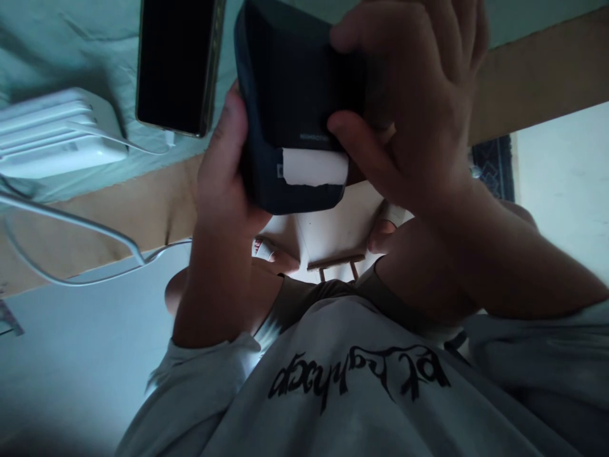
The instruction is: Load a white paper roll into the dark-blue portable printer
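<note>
A small dark label printer [299,95] is held up over the table's front edge, with a white paper strip [315,167] showing at its lower end. My left hand [223,165] grips its left side, the thumb along the edge and the other fingers hidden behind it. At its right side is my right hand [419,95], thumb and forefinger bent onto the casing; deep shadow covers what lies between them. Small print on the printer is too faint to read.
A phone [175,63] with a cable plugged in lies on the green cloth [28,38]. Left of it sits a white ridged charger-like box [61,133]. A white cable [85,219] loops over the wooden table edge [537,76]. My legs are below.
</note>
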Demonstrator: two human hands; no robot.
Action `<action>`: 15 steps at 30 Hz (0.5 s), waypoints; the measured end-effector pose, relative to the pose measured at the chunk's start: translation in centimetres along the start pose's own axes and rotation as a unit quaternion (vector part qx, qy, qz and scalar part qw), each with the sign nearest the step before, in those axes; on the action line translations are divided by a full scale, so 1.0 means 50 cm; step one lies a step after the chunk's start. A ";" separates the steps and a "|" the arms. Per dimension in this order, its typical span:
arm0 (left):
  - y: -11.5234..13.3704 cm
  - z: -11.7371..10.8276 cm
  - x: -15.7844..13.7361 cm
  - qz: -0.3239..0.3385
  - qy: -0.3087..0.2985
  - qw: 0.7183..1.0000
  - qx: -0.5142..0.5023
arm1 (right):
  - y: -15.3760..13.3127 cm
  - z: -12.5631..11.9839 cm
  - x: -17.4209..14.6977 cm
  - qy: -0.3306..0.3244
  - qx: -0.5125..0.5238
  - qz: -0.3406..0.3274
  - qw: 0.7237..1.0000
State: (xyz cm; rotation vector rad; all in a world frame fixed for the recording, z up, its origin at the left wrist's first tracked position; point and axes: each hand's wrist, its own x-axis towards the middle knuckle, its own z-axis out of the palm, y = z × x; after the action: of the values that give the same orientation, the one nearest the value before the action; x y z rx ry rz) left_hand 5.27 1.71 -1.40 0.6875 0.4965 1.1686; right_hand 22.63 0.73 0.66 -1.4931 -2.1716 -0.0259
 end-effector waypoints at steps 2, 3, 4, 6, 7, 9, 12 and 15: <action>0.001 0.000 0.001 -0.016 0.011 1.000 -0.010 | 0.000 0.000 0.000 -0.007 -0.011 0.001 1.000; -0.001 -0.002 0.001 -0.016 0.016 1.000 -0.011 | 0.000 -0.002 0.001 -0.013 -0.016 0.001 1.000; -0.003 -0.004 0.002 -0.010 0.021 1.000 -0.010 | 0.000 -0.003 0.002 -0.016 -0.020 0.001 1.000; -0.007 -0.008 0.002 0.010 0.039 0.999 -0.007 | 0.003 -0.007 0.004 -0.014 -0.020 -0.017 1.000; -0.009 -0.009 0.003 0.018 0.046 0.999 -0.009 | 0.005 -0.008 0.005 -0.013 -0.013 -0.030 0.999; -0.008 -0.009 0.006 0.032 0.048 0.998 -0.024 | 0.009 -0.008 0.006 -0.019 0.010 -0.055 0.998; -0.003 -0.010 0.012 0.043 0.056 0.997 -0.033 | 0.013 -0.005 0.008 -0.034 0.038 -0.065 0.997; 0.001 -0.011 0.016 0.055 0.108 0.993 -0.006 | 0.012 -0.005 0.009 -0.040 0.056 -0.053 0.996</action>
State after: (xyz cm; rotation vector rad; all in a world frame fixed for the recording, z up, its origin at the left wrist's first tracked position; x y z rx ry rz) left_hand 5.13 2.59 -1.76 0.5879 0.6388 1.3572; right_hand 23.11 1.31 0.89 -1.3381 -2.2740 0.1186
